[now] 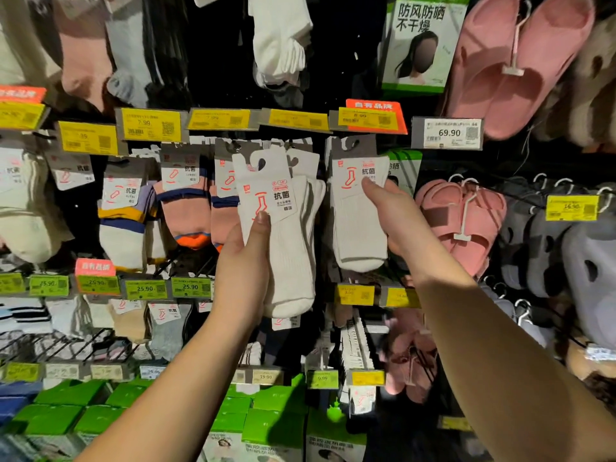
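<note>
Two packs of white socks are in play, mid-rack. The left pack [290, 261] looks soft, light and floppy below its card [266, 191]. That stiff card is likely the sure place to take it, since the knit would sag and slide. The left hand [243, 265] does just that: thumb pressed on the card's lower edge, fingers curled behind the socks, pack tilted and seemingly clear of its peg. The right pack [358, 228] hangs just right of it, under the orange price tag [373, 118]. Whether its top sits on a peg is hard to tell. The right hand [391, 215] pinches its right edge, thumb on the label, fingers behind. Both forearms reach up and away from the near corners. Pink slippers [466, 225] hang to the right.
</note>
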Motion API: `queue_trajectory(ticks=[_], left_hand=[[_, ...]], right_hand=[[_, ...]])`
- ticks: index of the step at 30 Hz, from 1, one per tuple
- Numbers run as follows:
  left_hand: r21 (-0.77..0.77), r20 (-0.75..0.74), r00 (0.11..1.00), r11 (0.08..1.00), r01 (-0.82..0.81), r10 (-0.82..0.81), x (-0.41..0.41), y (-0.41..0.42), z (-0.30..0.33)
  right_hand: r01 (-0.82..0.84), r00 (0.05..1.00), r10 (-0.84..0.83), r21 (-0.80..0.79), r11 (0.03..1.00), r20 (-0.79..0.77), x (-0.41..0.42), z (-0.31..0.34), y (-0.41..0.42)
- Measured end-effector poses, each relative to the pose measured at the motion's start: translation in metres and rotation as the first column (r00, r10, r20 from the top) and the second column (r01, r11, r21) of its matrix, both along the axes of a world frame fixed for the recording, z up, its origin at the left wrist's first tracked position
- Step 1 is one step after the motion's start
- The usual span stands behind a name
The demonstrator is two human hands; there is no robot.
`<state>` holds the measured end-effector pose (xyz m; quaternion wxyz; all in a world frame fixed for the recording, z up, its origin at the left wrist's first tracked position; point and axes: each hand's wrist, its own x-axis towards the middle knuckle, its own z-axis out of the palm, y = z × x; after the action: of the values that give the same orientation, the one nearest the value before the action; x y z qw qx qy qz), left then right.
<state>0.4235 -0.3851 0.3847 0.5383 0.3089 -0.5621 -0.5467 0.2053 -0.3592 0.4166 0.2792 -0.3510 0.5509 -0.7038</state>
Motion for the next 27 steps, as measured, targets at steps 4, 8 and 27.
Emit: queue_trajectory(ticks=[4,8,27], left_hand=[[-0.003,0.006,1.000,1.000,0.005,-0.005,0.001,0.003,0.002],[0.005,0.017,1.000,1.000,-0.013,0.013,-0.001,0.001,0.001],[0.128,-0.057,0.998,0.991,0.043,-0.036,-0.006,-0.005,-0.013]], right_hand=[[0.063,0.991,-0.045,0.145,0.987,-0.127,-0.008,-0.004,-0.010],[0.367,0.838,-0.127,0.377,0.850,-0.530,-0.015,0.001,-0.014],[0.386,0.780,-0.285,0.069,0.920,-0.557,0.030,-0.031,0.029]])
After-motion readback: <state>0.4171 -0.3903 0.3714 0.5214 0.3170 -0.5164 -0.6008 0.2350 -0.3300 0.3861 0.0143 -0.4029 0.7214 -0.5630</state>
